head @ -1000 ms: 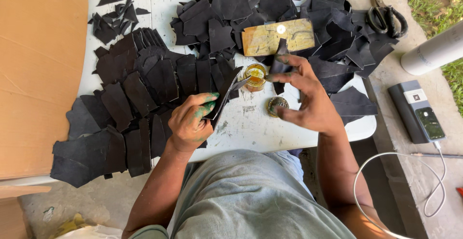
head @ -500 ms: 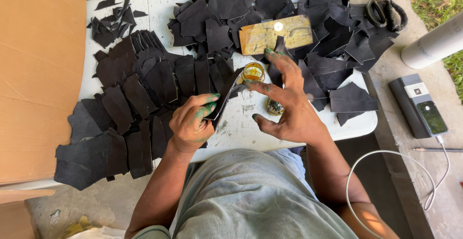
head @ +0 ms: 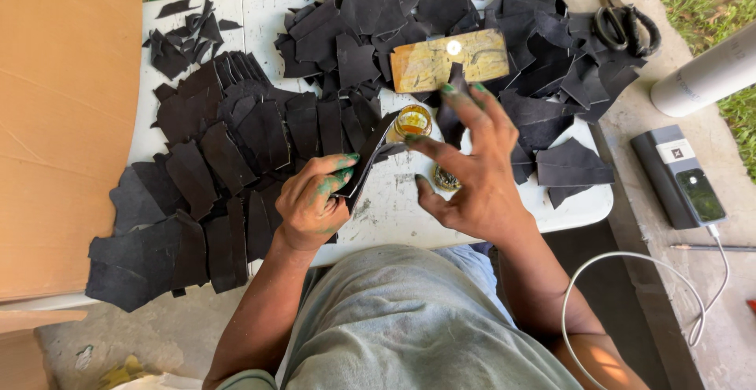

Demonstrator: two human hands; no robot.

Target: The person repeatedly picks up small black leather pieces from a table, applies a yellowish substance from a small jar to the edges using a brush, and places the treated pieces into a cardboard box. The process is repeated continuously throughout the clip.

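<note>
My left hand [head: 313,201], fingers stained green, grips a long black leather piece [head: 370,154] held on edge above the white table [head: 394,209]. My right hand [head: 472,170] is spread open just right of it, fingertips green, one finger touching the piece's upper end. A small round tin of yellow glue [head: 412,121] stands right behind the piece. A small dark lid [head: 442,179] lies on the table under my right palm. A yellowish wooden block [head: 449,59] lies farther back among black leather scraps.
Rows of cut black leather pieces [head: 228,154] cover the table's left half, loose scraps [head: 551,83] the right. Black scissors [head: 626,28] lie at the far right. A large cardboard sheet [head: 55,122] is on the left. A phone-like device [head: 681,177] with white cable and a white cylinder [head: 709,75] sit on the ground.
My right hand has let go of the small dark thing it held over the tin and now spreads open, its finger moving onto the leather piece. The left hand holds still.
</note>
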